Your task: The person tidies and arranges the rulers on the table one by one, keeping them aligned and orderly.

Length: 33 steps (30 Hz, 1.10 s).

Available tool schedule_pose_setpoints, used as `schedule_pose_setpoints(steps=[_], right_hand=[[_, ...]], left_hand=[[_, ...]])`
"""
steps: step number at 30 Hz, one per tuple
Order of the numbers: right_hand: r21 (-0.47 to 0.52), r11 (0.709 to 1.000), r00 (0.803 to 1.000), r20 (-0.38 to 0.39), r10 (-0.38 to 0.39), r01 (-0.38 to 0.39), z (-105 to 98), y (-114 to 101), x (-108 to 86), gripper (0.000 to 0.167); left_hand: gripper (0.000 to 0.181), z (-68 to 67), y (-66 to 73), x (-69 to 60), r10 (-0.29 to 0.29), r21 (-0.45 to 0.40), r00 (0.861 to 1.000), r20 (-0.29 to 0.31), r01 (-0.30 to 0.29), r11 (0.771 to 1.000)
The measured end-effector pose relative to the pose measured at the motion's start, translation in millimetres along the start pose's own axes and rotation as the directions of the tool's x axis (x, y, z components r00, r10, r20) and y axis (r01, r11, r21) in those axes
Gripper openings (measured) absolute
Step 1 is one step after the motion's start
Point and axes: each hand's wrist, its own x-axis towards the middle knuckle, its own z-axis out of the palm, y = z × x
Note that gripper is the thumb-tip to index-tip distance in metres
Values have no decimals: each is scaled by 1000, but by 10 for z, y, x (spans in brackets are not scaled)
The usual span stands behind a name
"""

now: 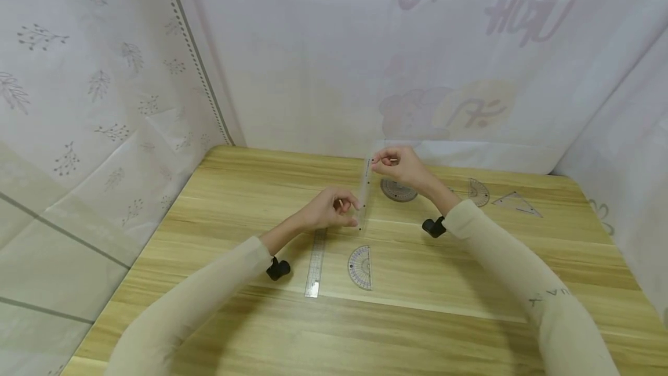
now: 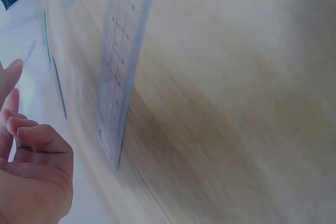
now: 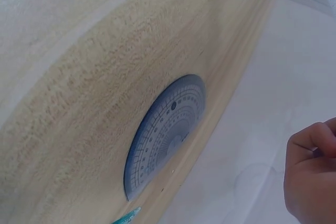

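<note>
Head: right hand (image 1: pixel 404 168) pinches a clear straight plastic ruler (image 1: pixel 366 186); left hand (image 1: pixel 329 209) touches it, grip unclear. Likely positioning; next needs steadiness. Left wrist: clear gridded plastic strip (image 2: pixel 119 61), left of the ruler. Right wrist: clear half-round plastic protractor (image 3: pixel 167 137), right of it.

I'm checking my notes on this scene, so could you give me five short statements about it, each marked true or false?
1. The right hand pinches the far end of a transparent ruler. True.
2. A second ruler lies on the wooden table, left of the nearest semicircular protractor. True.
3. The triangular set square lies between the two rulers. False: it lies to the right of both.
4. The nearest semicircular protractor is gripped by the right hand. False: it lies on the table.
5. Both forearms are bare to the elbow. False: cream sleeves cover most of them.
</note>
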Motion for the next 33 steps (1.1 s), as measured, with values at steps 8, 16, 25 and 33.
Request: schedule_pose_setpoints(steps=[8, 16, 25, 33], right_hand=[[80, 996, 999, 21, -35, 33, 14, -51, -59, 20], [107, 993, 998, 12, -58, 57, 43, -57, -105, 19], [84, 992, 996, -6, -93, 94, 93, -77, -153, 17], [56, 994, 996, -30, -88, 89, 129, -113, -174, 16]], left_hand=[[27, 8, 26, -92, -1, -26, 1000, -3, 1, 1000], [27, 21, 57, -151, 0, -71, 1000, 8, 0, 997], [28, 54, 76, -184, -5, -86, 1000, 17, 6, 996], [28, 37, 100, -224, -3, -85, 1000, 28, 6, 996]])
